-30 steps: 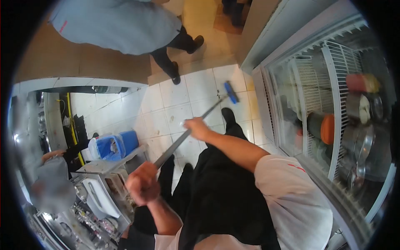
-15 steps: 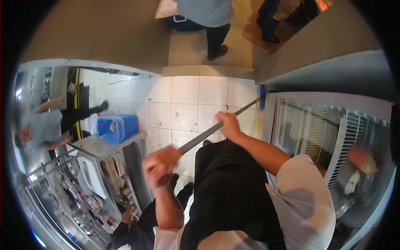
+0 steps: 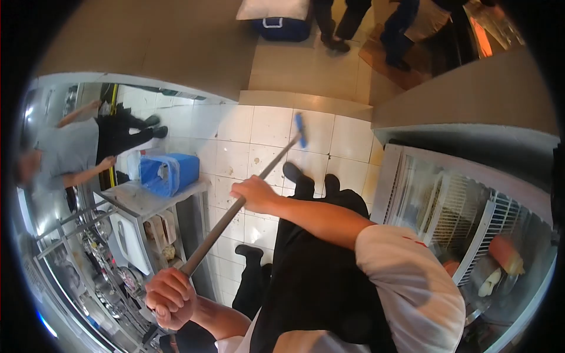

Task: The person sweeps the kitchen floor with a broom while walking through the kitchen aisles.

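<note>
A long-handled broom (image 3: 220,226) slants across the view, its narrow blue head (image 3: 301,130) on the tiled floor just short of the step. My left hand (image 3: 170,297) is closed in a fist round the top end of the grey handle, low at the left. Farther down the shaft, my right hand (image 3: 256,194) wraps round it, my right arm reaching across my black apron (image 3: 329,276). Whether the head has bristles or a rubber blade is too small to tell. My dark shoes (image 3: 294,172) stand close to the handle's lower part.
Left stands a metal counter (image 3: 126,203) with a blue lined bin (image 3: 176,173) and utensils. A co-worker in grey (image 3: 79,147) is beyond; another's dark leg (image 3: 250,276) is beside me. A glass-doored cabinet (image 3: 447,206) is right. People stand past the step (image 3: 306,103).
The broom's head has moved left across the floor, away from the right-hand cabinet. Both my hands have shifted left and down, still on the handle. The person beyond the step has moved away.
</note>
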The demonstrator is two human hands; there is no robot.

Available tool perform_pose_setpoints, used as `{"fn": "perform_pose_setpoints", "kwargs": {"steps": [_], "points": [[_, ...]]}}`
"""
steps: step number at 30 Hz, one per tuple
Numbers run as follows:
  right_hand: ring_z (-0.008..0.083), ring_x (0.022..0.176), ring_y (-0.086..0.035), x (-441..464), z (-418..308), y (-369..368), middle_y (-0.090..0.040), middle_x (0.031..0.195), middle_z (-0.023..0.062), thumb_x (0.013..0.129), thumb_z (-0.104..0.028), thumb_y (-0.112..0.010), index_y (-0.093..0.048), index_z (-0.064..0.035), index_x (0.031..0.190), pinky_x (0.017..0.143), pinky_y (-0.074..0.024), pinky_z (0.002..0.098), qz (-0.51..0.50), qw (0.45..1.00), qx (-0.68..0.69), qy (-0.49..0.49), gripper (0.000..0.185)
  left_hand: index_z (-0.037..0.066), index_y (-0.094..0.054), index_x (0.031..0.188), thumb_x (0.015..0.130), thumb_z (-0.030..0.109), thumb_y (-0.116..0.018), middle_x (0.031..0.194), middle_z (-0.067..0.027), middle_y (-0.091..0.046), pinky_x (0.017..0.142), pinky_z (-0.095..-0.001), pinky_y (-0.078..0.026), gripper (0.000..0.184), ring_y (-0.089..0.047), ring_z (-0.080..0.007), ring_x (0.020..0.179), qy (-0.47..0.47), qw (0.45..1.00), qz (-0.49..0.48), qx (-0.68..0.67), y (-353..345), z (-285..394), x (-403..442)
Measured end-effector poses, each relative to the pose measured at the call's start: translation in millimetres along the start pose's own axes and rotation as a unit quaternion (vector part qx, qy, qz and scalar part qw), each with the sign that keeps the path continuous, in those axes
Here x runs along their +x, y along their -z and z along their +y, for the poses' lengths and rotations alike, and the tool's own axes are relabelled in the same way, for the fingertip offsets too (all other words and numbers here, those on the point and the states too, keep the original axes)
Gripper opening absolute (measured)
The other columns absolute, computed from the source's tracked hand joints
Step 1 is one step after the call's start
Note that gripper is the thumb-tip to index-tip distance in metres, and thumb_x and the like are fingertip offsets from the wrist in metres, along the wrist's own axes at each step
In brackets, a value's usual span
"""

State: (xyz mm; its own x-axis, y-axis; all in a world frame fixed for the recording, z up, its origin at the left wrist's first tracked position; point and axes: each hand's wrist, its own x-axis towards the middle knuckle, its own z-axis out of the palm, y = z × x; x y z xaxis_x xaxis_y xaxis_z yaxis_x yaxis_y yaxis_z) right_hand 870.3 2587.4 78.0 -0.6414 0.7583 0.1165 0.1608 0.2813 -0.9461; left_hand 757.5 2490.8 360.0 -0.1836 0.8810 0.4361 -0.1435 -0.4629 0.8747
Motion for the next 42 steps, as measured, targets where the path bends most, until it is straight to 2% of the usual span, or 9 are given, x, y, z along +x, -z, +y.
{"fn": "perform_pose_setpoints", "kwargs": {"steps": [2,7,11,16,21,25,28,36,42], "points": [[0.0328,0.08,-0.066,-11,27,1,-0.07,0.081,0.0093,0.07,0.0,-0.065,-0.064,-0.0104,0.092,0.076,-0.0452,0.0466,0.01,0.999,-0.038,0.005,0.024,0.011,-0.04,0.058,0.084,0.015,-0.056,0.052,-0.0013,-0.043,0.045,-0.0315,-0.031,0.031,-0.036,-0.0143,0.043,0.002,0.999,0.044,0.004,17,-13,-9],[0.0396,0.066,-0.061,-7,106,33,-0.059,0.067,0.0183,0.081,-0.008,-0.065,-0.058,-0.0046,0.076,0.061,-0.0476,0.0466,0.084,0.99,-0.079,-0.081,0.009,0.009,-0.042,0.064,0.092,0.025,-0.047,0.057,-0.005,-0.043,0.05,-0.0384,-0.033,0.032,-0.037,-0.0182,0.048,0.098,0.986,0.137,-0.019,22,-119,-5],[0.0417,0.068,-0.059,53,81,-45,-0.056,0.069,0.0225,0.086,-0.009,-0.063,-0.056,-0.0044,0.078,0.061,-0.0452,0.0475,0.03,0.997,0.021,-0.069,0.011,0.013,-0.034,0.058,0.095,0.022,-0.045,0.049,-0.0016,-0.037,0.047,-0.0344,-0.026,0.039,-0.032,-0.0154,0.044,0.053,0.995,0.088,0.016,82,-81,29],[0.0423,0.074,-0.06,150,21,-102,-0.059,0.072,0.021,0.09,-0.016,-0.062,-0.057,-0.006,0.081,0.065,-0.0455,0.0503,-0.006,0.996,0.091,0.016,0.014,0.013,-0.037,0.057,0.093,0.02,-0.049,0.046,0.0003,-0.039,0.042,-0.0313,-0.034,0.039,-0.037,-0.0141,0.038,0.008,0.991,0.05,0.121,111,-28,81],[0.0379,0.075,-0.065,153,-13,-57,-0.066,0.074,0.0148,0.084,-0.016,-0.066,-0.064,-0.0111,0.086,0.068,-0.0496,0.0491,-0.116,0.993,-0.019,0.008,0.006,0.014,-0.036,0.055,0.091,0.021,-0.051,0.043,0.0027,-0.037,0.038,-0.0258,-0.033,0.04,-0.038,-0.01,0.035,-0.034,0.996,0.05,0.064,114,-6,100],[0.0392,0.07,-0.066,124,29,12,-0.065,0.07,0.0171,0.079,-0.012,-0.068,-0.064,-0.008,0.084,0.066,-0.0521,0.0499,-0.049,0.998,-0.024,-0.031,0.008,0.016,-0.036,0.054,0.091,0.022,-0.05,0.038,0.0073,-0.028,0.034,-0.0256,-0.022,0.04,-0.027,-0.0088,0.029,0.002,0.995,0.098,-0.016,108,-57,95],[0.0408,0.072,-0.063,110,87,26,-0.063,0.072,0.0174,0.088,-0.017,-0.064,-0.059,-0.0083,0.082,0.064,-0.0491,0.0502,-0.076,0.991,-0.093,-0.061,0.012,0.009,-0.037,0.055,0.093,0.023,-0.048,0.05,-0.0066,-0.042,0.052,-0.0399,-0.038,0.042,-0.039,-0.0187,0.044,0.069,0.984,0.167,-0.01,81,-107,81],[0.0419,0.074,-0.064,105,34,-17,-0.065,0.074,0.0196,0.09,-0.02,-0.062,-0.064,-0.0073,0.086,0.065,-0.0491,0.0489,-0.271,0.954,0.116,0.058,0.013,0.01,-0.04,0.054,0.096,0.023,-0.053,0.044,-0.0017,-0.042,0.041,-0.0317,-0.04,0.045,-0.042,-0.0152,0.036,0.008,0.967,0.16,0.2,-10,-32,69],[0.0368,0.08,-0.067,60,-23,1,-0.07,0.079,0.0147,0.077,-0.015,-0.065,-0.068,-0.0103,0.087,0.073,-0.0525,0.0452,-0.453,0.876,0.151,0.071,0.012,0.011,-0.043,0.056,0.092,0.02,-0.057,0.045,-0.0002,-0.047,0.038,-0.028,-0.043,0.039,-0.044,-0.0121,0.035,-0.01,0.967,0.176,0.186,-54,33,35]]}}
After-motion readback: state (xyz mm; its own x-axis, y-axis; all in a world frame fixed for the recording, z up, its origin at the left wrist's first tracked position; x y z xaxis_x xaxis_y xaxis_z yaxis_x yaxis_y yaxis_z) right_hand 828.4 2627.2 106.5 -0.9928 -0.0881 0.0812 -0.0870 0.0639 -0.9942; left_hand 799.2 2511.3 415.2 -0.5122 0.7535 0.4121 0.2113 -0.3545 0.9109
